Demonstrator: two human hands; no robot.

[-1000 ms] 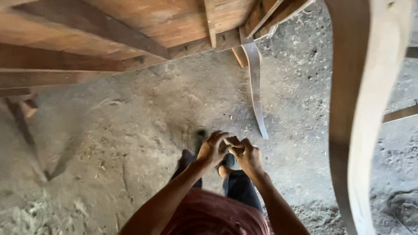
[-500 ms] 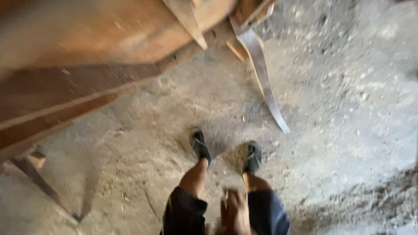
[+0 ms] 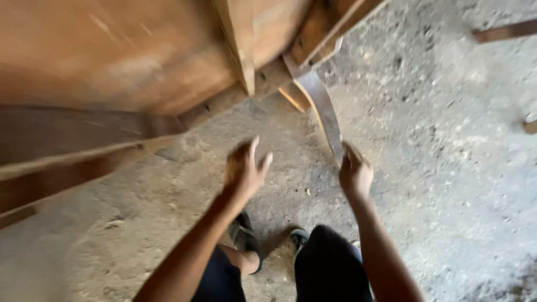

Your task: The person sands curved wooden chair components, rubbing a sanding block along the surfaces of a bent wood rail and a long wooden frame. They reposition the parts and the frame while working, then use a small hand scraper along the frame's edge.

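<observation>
A large brown wooden piece of furniture fills the upper left, tilted over the dirt floor. One of its curved legs slopes down toward the middle. My right hand is raised with its fingertips at the lower tip of that leg; the blur hides whether it grips it. My left hand is lifted with fingers apart, holding nothing, below the furniture's lower edge. My legs in dark trousers and my shoes show at the bottom.
The dusty concrete floor spreads to the right. A wooden slat lies at the top right and another bit of wood at the right edge. A long wooden rail runs along the left.
Both hands have come up from near my knees and spread apart, the right one reaching the curved leg's tip. The view has shifted closer to the furniture.
</observation>
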